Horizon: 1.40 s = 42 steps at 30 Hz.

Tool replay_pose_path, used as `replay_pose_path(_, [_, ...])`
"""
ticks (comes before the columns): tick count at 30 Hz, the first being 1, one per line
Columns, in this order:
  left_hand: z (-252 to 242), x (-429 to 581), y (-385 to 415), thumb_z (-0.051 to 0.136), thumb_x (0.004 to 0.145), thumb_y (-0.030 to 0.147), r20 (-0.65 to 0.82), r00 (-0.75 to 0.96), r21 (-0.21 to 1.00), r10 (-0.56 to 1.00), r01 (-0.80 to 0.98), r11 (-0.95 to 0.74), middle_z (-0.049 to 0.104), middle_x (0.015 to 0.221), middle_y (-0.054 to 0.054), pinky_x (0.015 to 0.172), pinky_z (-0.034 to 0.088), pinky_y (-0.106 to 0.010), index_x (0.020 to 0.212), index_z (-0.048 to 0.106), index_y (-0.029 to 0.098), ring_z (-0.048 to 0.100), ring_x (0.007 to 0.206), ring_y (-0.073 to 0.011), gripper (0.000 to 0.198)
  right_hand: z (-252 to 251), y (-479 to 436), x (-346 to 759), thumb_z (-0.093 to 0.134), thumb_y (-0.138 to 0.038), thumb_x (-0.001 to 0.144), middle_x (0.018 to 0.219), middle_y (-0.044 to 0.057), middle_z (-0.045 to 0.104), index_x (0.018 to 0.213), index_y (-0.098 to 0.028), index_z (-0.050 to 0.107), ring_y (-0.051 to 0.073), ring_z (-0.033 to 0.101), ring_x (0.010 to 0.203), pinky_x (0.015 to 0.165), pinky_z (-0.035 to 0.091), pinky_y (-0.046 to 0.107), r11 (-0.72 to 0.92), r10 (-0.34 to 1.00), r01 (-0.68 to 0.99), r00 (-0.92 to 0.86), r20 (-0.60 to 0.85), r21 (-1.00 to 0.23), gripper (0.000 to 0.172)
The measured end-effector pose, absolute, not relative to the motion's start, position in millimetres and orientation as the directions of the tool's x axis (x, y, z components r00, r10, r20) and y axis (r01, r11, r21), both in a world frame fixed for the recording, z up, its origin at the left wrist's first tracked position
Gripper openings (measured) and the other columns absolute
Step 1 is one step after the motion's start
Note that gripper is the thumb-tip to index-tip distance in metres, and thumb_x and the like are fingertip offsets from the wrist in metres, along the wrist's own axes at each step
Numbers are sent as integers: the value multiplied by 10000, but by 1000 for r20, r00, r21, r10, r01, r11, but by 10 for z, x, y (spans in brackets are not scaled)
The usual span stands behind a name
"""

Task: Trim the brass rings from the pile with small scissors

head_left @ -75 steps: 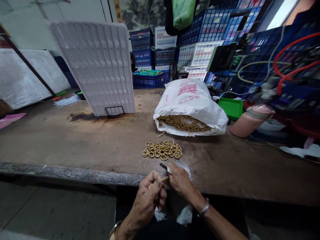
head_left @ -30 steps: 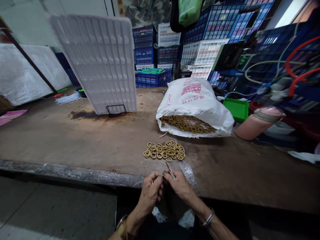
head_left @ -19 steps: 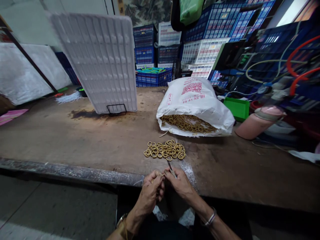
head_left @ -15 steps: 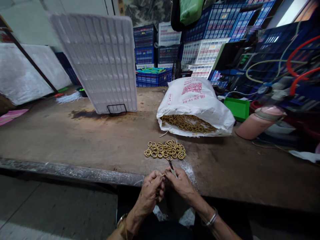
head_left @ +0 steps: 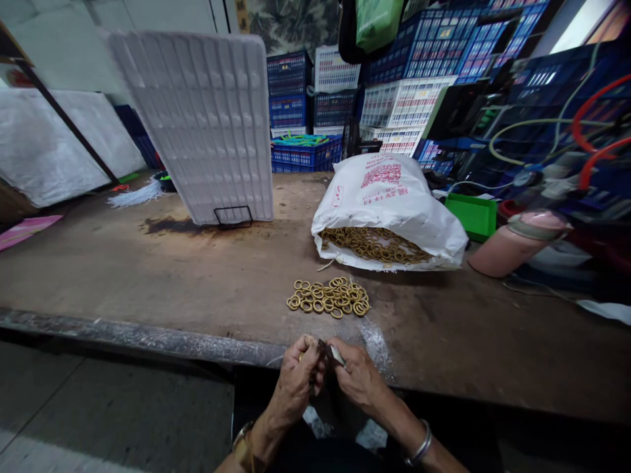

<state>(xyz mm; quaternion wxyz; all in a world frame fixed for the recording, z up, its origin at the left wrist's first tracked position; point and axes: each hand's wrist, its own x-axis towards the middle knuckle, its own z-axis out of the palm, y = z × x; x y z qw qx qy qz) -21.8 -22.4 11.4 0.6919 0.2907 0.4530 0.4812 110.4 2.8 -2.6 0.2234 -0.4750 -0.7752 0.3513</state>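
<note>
At the table's front edge my left hand (head_left: 297,376) is closed on a brass-coloured ring, mostly hidden by the fingers. My right hand (head_left: 359,374) grips a small knife (head_left: 336,355) with a pale handle, its dark blade reaching to the left fingertips. Just beyond both hands lies a loose pile of brass-coloured rings (head_left: 328,297) on the brown table (head_left: 197,282). Behind the pile, a white sack (head_left: 389,203) rests on its side, its mouth open towards me and many similar rings (head_left: 374,245) showing inside.
A pale ribbed panel (head_left: 207,125) stands upright in a black wire holder (head_left: 233,216) at the back left. To the right are a green tray (head_left: 472,217) and a pink bottle (head_left: 517,244). Stacked crates (head_left: 404,102) fill the background.
The knife in my right hand has turned from pointing forward at the pile to pointing left, its blade now at my left fingers. The view has shifted slightly.
</note>
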Motion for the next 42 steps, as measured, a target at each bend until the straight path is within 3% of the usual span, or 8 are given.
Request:
replay_pose_path(18, [46, -225, -209, 544, 704, 508, -320, 115, 872, 941, -353, 339, 400, 483, 78, 366, 237, -148, 679, 380, 190, 311, 370, -28, 359, 68, 23, 1085, 322, -23, 571, 667, 8, 539, 778, -183, 464, 130, 487, 613, 582, 314, 216, 324, 909, 708, -417, -1, -627, 298])
replay_pose_path(26, [62, -256, -237, 524, 712, 521, -265, 83, 923, 961, -266, 278, 406, 483, 68, 365, 255, -149, 627, 396, 175, 324, 367, -25, 379, 37, 69, 1099, 331, -41, 636, 637, -7, 555, 702, -187, 459, 105, 475, 568, 524, 287, 198, 323, 839, 603, -539, -74, -730, 205])
replay_pose_path(30, [160, -252, -330, 534, 719, 497, -249, 137, 916, 959, -289, 279, 431, 493, 57, 355, 252, -146, 633, 414, 171, 345, 371, -29, 358, -42, 162, 1186, 372, -68, 666, 601, 6, 562, 773, -176, 500, 113, 468, 529, 504, 232, 228, 331, 893, 792, -438, -101, -513, 200])
replay_pose_path(33, [252, -237, -369, 541, 744, 436, -187, 254, 864, 949, -416, 282, 448, 501, 49, 349, 266, -146, 645, 432, 168, 365, 370, -32, 306, -114, 277, 1256, 370, -69, 701, 627, 27, 579, 803, -166, 506, 120, 488, 534, 507, 214, 243, 277, 948, 891, -314, -48, -361, 195])
replay_pose_path(37, [261, -242, -310, 540, 738, 444, -262, 262, 721, 929, -587, 369, 498, 594, 23, 308, 239, -141, 657, 454, 158, 374, 370, -30, 309, -148, 437, 1259, 384, -116, 764, 690, 39, 596, 841, -170, 486, 134, 524, 579, 522, 223, 245, 209, 978, 932, -200, 62, -297, 138])
replay_pose_path(42, [150, -292, -253, 546, 744, 385, -317, 221, 685, 922, -619, 384, 562, 702, -28, 322, 253, -141, 708, 487, 142, 426, 425, -43, 253, -139, 592, 1150, 398, -247, 825, 762, 55, 613, 903, -176, 470, 158, 561, 633, 514, 225, 248, 95, 995, 964, -86, 45, -248, 127])
